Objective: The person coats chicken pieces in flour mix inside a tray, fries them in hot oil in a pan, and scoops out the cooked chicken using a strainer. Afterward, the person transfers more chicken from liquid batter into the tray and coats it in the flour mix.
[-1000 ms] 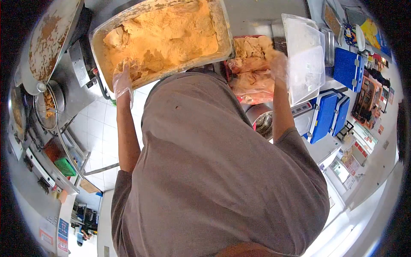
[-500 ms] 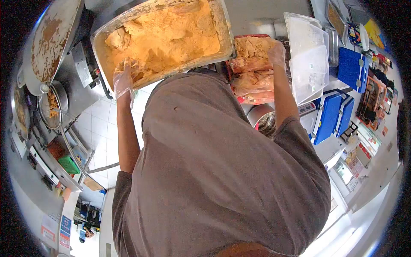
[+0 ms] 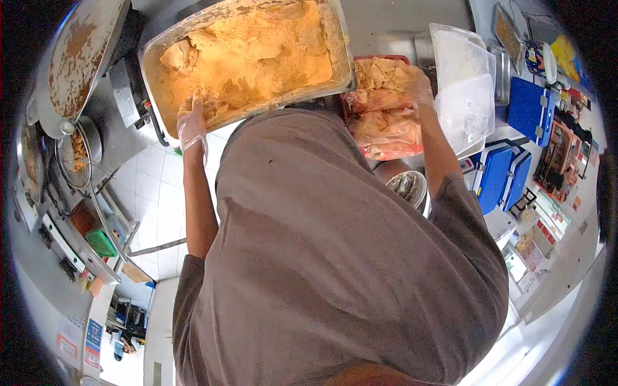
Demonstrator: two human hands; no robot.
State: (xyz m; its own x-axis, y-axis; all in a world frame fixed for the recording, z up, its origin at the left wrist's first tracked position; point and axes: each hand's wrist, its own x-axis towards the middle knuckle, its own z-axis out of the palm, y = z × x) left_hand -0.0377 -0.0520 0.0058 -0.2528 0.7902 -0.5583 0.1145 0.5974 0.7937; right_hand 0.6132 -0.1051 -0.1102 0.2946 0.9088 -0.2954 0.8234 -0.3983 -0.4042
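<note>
A large clear tub (image 3: 149, 74) of orange-yellow powder (image 3: 257, 58) stands at the upper middle, with coated pieces partly buried in it. My left hand (image 3: 192, 122), in a clear plastic glove, is at the tub's near left corner, its fingertips at a powdery lump; whether they grip it I cannot make out. Right of the tub, a red tray (image 3: 405, 59) holds pale coated pieces and a plastic bag of pinkish meat (image 3: 386, 132). My right hand (image 3: 420, 90), also gloved, rests at the right side of the pale pieces, its fingers hard to make out.
Translucent lids (image 3: 467, 90) lean right of the tray. Blue boxes (image 3: 529, 106) stand farther right. A metal pot (image 3: 409, 186) is below the tray. At the left are a strainer with fried bits (image 3: 78, 154) and a stained lid (image 3: 80, 58).
My right hand has shifted slightly right and down along the tray. My left hand has moved a little right at the tub's corner. More of the metal pot shows.
</note>
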